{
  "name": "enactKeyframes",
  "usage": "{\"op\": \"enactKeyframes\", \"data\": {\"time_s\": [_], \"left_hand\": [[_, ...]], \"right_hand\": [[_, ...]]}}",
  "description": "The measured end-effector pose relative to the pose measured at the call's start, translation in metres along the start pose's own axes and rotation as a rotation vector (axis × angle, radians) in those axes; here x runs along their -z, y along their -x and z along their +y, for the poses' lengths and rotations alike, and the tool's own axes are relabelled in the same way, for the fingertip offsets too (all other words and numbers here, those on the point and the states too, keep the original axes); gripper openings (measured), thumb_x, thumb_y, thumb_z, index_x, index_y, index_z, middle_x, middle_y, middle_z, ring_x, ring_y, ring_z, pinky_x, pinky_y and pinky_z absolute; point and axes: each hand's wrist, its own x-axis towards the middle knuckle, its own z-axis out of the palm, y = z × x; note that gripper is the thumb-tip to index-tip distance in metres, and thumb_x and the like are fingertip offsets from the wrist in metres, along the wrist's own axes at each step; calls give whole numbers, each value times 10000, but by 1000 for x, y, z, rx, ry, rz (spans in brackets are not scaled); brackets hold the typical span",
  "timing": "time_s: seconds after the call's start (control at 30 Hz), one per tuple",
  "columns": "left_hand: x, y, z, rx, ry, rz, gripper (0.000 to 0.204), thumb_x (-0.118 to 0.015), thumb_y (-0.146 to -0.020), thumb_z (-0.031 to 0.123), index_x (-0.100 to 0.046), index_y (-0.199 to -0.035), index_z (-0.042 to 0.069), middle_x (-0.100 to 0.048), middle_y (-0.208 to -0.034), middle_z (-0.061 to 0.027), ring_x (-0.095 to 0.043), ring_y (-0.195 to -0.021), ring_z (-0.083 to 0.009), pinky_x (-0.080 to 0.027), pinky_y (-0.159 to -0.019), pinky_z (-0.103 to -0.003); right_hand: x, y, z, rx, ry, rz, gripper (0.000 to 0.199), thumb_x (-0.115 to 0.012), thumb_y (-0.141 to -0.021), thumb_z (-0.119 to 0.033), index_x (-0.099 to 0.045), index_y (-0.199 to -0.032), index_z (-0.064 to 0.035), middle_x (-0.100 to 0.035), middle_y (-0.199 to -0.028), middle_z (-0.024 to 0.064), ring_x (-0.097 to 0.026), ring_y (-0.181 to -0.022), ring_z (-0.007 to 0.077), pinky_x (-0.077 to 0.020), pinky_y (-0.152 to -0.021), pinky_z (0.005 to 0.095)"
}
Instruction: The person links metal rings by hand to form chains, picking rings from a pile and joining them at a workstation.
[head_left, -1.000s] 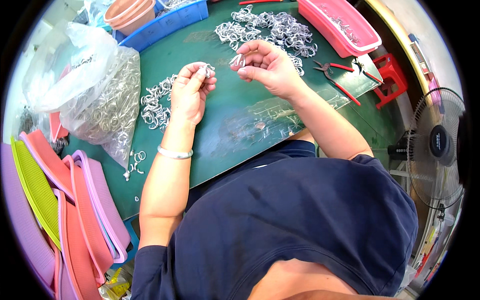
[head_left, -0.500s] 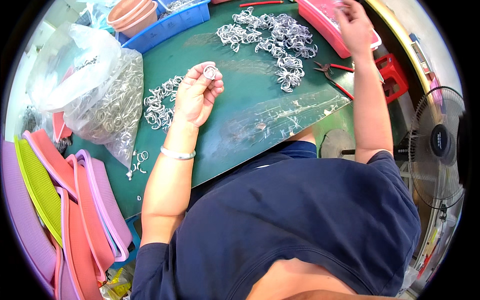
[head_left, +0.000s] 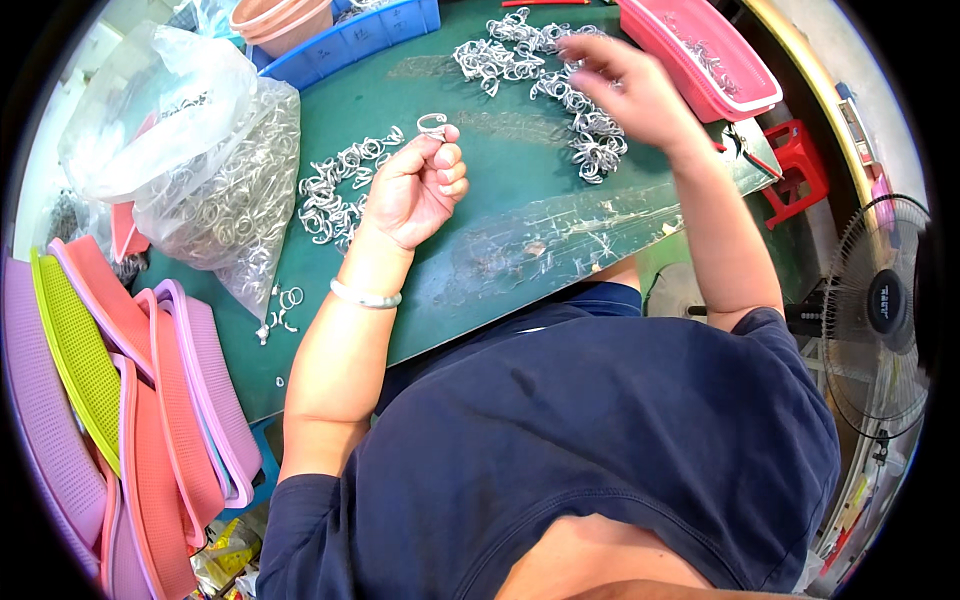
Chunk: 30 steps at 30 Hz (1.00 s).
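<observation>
Clear plastic bag [head_left: 195,100], L side, is packed w/ silvery rings [head_left: 225,200]; pink rect. plastic basket [head_left: 715,108], upper R, has small silvery pcs [head_left: 705,62]; blue rect. plastic bin [head_left: 350,45] is partly out of view. L hand [head_left: 415,195] pinches one silvery open metal ring [head_left: 432,126] above green tabletop [head_left: 480,250]. R hand [head_left: 625,90], blurred, is loose, thumb & fingers parted. Vs prev. frame, it's off the basket, now by the large silvery ring pile [head_left: 600,145].

The green table [head_left: 510,190] bears silvery rings [head_left: 598,150] and a bag [head_left: 225,185]
</observation>
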Motion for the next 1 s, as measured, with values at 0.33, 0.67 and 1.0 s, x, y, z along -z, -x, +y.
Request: {"op": "enactKeyframes", "data": {"time_s": [0.33, 0.67, 1.0], "left_hand": [[0, -1, 2, 125, -76, 83, 205, -402, -867, 140, -534, -926, -5, -457, -569, -4, -377, -469, -104, -340, -447, -214], [-5, -7, -4, 117, -297, 328, 287, -378, -913, 244, -540, -937, 8, -591, -763, -91, -569, -651, -171, -497, -593, -260], [-56, 11, 13, -173, -926, 340, 208, -493, -891, 226, -582, -936, 44, -531, -690, 15, -456, -557, -45, -336, -463, -147]], "right_hand": [[-83, -2, -36, -210, -714, -304, 205, -529, -840, -33, -580, -1035, 6, -620, -931, 59, -566, -871, 102, -452, -802, 243], [-86, 8, -25, 68, -306, -258, 120, -573, -809, -37, -609, -918, -1, -615, -871, 48, -560, -816, 99, -458, -714, 248], [-85, -47, 54, -109, 541, -106, 578, -589, -770, -424, -409, -1269, -194, -353, -1308, 184, -342, -1187, 388, -297, -984, 452]]}}
